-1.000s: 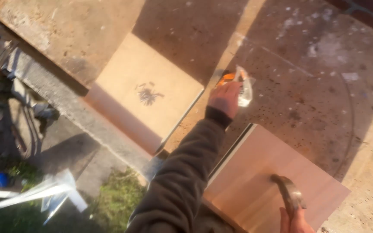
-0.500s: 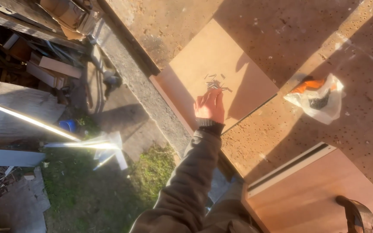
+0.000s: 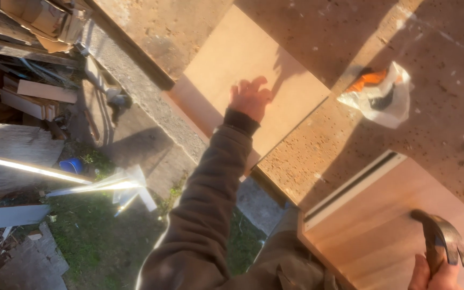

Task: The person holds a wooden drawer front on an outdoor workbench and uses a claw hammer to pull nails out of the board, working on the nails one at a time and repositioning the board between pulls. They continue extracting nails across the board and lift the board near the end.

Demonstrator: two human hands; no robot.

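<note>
The claw hammer [image 3: 440, 236] has a dark, curved steel head and what looks like a wooden handle, gripped in the right hand [image 3: 435, 275] at the bottom right, over a reddish plywood panel [image 3: 382, 225]. The left hand [image 3: 249, 99], fingers spread and holding nothing, reaches over a pale board [image 3: 243, 53] on the bench [image 3: 447, 134]; a white plastic bag [image 3: 382, 99] lies nearby.

Claw hammer [image 3: 440, 236] upright over plywood
</note>
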